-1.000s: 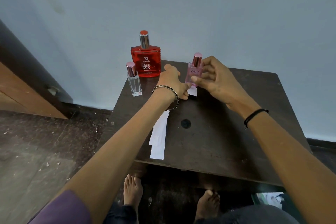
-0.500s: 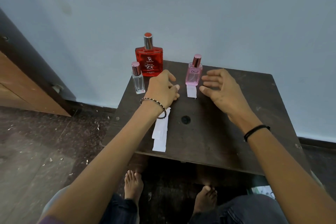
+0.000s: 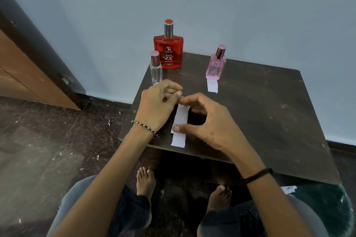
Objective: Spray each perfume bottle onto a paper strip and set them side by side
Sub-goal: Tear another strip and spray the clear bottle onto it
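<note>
1. Nearest, the person's bare feet [image 3: 145, 181] stand on the floor under the near edge of the dark counter [image 3: 269, 121].
2. On the counter, at its near left edge, lie the paper strips [image 3: 178, 139], white and overlapping; the lowest one reaches the edge.
3. The right hand [image 3: 208, 123] arches over them. Its thumb presses on the middle of the strips and its forefinger tip is at their far end, so its fingers [image 3: 176, 128] are grasping the paper.
4. The left hand [image 3: 158, 104] is just beside, with curled fingers [image 3: 173, 90] that meet the same far end. I cannot tell if they really pinch the paper or only touch it.
5. Farther, the pink bottle [image 3: 215, 65] stands upright, capped, with a short strip [image 3: 212, 86] flat at its foot. I judge this pair as finished.
6. At the far left corner stand the small clear bottle [image 3: 155, 69] and, behind it, the red bottle [image 3: 168, 50], near the wall. Both are upright and have no strip beside them.
7. The step in hand seems to be separating one fresh strip from the pile. The next move calls for lifting a single strip without dragging the others off the edge, and then reaching for one of the two remaining bottles.
</note>
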A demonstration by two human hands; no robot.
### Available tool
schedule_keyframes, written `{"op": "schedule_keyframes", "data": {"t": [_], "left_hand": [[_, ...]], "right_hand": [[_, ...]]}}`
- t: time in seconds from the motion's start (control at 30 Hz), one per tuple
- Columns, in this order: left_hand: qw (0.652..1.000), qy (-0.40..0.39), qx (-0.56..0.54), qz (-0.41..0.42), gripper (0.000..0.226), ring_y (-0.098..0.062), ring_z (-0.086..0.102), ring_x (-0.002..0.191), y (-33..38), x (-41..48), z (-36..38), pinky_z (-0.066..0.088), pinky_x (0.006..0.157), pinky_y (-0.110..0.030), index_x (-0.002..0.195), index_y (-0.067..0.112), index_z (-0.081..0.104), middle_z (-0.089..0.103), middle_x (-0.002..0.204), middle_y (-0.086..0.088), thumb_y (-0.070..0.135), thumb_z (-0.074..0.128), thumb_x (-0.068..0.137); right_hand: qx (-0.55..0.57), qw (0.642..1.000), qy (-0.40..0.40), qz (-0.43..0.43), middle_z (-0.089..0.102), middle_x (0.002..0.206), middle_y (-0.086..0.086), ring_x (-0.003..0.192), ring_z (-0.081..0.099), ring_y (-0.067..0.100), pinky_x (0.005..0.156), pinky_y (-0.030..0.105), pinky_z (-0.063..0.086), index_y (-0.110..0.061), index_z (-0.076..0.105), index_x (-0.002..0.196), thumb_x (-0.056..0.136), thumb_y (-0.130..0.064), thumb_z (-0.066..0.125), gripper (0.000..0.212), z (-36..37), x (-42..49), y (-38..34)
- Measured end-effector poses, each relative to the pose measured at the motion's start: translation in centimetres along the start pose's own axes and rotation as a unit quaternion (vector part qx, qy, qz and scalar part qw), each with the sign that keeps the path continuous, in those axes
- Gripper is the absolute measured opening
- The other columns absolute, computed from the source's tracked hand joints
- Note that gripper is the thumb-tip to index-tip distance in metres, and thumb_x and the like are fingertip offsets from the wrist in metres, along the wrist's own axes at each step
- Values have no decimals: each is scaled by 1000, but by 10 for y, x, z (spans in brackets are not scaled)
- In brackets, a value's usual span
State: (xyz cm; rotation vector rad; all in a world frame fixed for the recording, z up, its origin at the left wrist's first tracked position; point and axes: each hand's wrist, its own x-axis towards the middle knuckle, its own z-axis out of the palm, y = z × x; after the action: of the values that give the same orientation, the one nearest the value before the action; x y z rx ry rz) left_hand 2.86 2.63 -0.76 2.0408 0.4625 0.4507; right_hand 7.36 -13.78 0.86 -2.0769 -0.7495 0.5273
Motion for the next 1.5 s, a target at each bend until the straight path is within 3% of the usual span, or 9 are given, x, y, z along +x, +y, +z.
{"op": "schedule_keyframes", "data": {"t": [0.1, 0.2, 0.47, 0.67, 0.93, 1.07, 1.17, 1.37, 1.5], "left_hand": [[1000, -9, -6, 0, 10, 12, 67, 77, -1, 0, -2, 47, 72, 0, 101, 14, 74, 76, 86, 8, 15, 70, 92], [1000, -13, -15, -3, 10, 9, 70, 80, -4, -1, -3, 47, 74, -1, 102, 14, 73, 77, 86, 6, 16, 69, 93], [999, -29, -29, -12, 11, 5, 73, 83, -6, 0, -5, 49, 76, -3, 103, 15, 72, 78, 87, 5, 18, 68, 94], [999, -45, -23, -3, 12, 2, 73, 89, -8, 0, -8, 54, 85, -10, 104, 16, 73, 78, 93, 6, 18, 69, 93], [995, -91, -21, 27, 15, -1, 72, 94, -10, -1, -9, 54, 85, -13, 107, 14, 73, 77, 101, 4, 15, 71, 92], [993, -110, -29, 34, 21, -3, 72, 99, -12, -1, -10, 55, 88, -16, 111, 11, 71, 75, 107, 2, 9, 71, 90], [990, -133, -31, 45, 30, -5, 71, 103, -11, -2, -11, 56, 93, -19, 116, 11, 68, 74, 111, 2, 8, 74, 87], [988, -143, -24, 56, 40, -1, 68, 106, -10, -3, -10, 53, 93, -14, 119, 13, 68, 72, 115, 6, 11, 81, 81], [988, -145, -30, 52, 41, -1, 68, 106, -10, -3, -10, 53, 92, -13, 119, 14, 68, 71, 117, 6, 10, 82, 80]], "right_hand": [[-28, 999, -1, -26, 60, 135, -19, 120, 53, -2, 90, -2, 36, -31, 59, 129, 72, -34, 89, 64, 8, 1, 3], [-36, 998, 15, -48, 60, 129, -24, 114, 51, -11, 89, -9, 31, -30, 62, 127, 80, -33, 84, 53, 8, -1, 7], [-45, 994, 47, -91, 63, 119, -25, 101, 52, -27, 91, -4, 37, -25, 68, 123, 90, -35, 74, 35, 5, -3, 11], [-41, 988, 86, -124, 72, 122, -12, 113, 64, -6, 100, 12, 48, -18, 75, 114, 94, -23, 71, 22, 6, 0, 15], [-34, 973, 174, -144, 75, 111, -7, 103, 68, 0, 86, 9, 50, -13, 77, 103, 96, -15, 70, 10, 4, 2, 16], [-8, 976, 188, -110, 76, 99, -9, 86, 73, 2, 80, 20, 58, -14, 72, 106, 99, -19, 66, 11, 5, 3, 20], [-14, 974, 202, -105, 75, 97, -8, 79, 73, 2, 76, 19, 59, -13, 70, 107, 99, -18, 64, 11, 5, 3, 22], [-7, 978, 187, -89, 77, 98, -10, 91, 72, -4, 80, 8, 53, -14, 73, 106, 91, -17, 75, 15, 1, 1, 20], [4, 981, 183, -70, 73, 86, -25, 83, 71, -11, 75, 4, 51, -16, 76, 96, 84, -18, 83, 14, -6, -1, 19]]}}
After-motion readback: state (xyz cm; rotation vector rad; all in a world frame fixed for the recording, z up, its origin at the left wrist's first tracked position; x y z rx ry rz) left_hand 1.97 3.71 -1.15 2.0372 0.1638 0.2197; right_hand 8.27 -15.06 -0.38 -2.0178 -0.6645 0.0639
